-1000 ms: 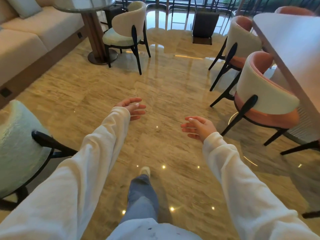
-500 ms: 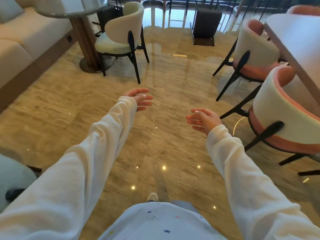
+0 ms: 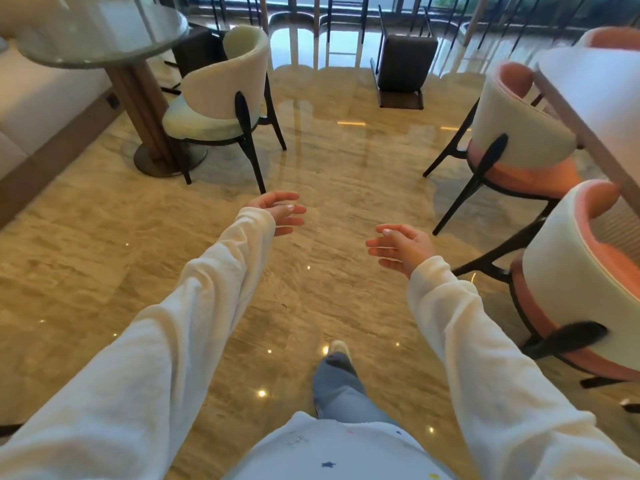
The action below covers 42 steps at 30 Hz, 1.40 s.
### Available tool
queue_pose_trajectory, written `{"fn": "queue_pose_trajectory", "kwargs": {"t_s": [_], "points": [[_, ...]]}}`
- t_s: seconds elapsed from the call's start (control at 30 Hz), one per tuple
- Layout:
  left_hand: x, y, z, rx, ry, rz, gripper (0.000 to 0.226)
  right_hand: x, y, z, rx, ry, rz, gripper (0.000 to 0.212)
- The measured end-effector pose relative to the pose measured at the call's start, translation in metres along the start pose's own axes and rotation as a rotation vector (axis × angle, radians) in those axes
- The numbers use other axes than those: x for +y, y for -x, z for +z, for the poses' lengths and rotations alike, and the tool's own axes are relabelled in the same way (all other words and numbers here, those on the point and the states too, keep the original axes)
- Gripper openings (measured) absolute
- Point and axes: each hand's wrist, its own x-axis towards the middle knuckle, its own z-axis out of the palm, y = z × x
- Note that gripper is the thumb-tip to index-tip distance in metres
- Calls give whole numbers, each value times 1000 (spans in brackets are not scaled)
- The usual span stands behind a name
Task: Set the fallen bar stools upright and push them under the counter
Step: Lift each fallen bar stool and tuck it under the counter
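Far ahead, fallen stool (image 3: 403, 60) (dark).

Single head-worn view, looking forward and down, floor (image 3: 329, 168) ahead

Floor (image 3: 329, 168): stool (image 3: 403, 60) lying far centre, before the railing (image 3: 346, 15).
Left: sofa (image 3: 41, 109) at the edge, round table (image 3: 100, 32) right of it, chair (image 3: 221, 98) just right of its base.
Right: table (image 3: 595, 91) at the edge, far chair (image 3: 519, 133) and near chair (image 3: 581, 278) along its left side.
Centre: left hand (image 3: 280, 213), right hand (image 3: 405, 247), apart.

bar stool (image 3: 405, 62) | dark brown | tipped over | far floor (image 3: 329, 161)
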Motion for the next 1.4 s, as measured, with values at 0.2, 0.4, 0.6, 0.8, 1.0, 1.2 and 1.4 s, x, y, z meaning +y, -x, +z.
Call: {"fn": "queue_pose_trajectory", "kwargs": {"t_s": [0.2,0.4,0.6,0.8,1.0,1.2,1.4], "points": [[50,-113,26,6,8,40,24,-68,-114,-26,5,29,-24,15],[85,-207,38,32,47,89,24,-121,-206,-41,21,19,-76,16],[104,-301,41,32,92,43,25,-156,-295,-42,15,13,-70,15],[124,-420,25,-18,93,33,27,-190,-403,-21,41,14,-67,16],[172,-549,-7,-34,89,24,25,-251,-515,11,47,2,-62,16],[205,-650,-26,-70,76,5,27,-288,-599,29,69,-32,-50,16],[224,-750,-22,-83,74,-29,28,-331,-695,27,90,-47,-59,19]]}}
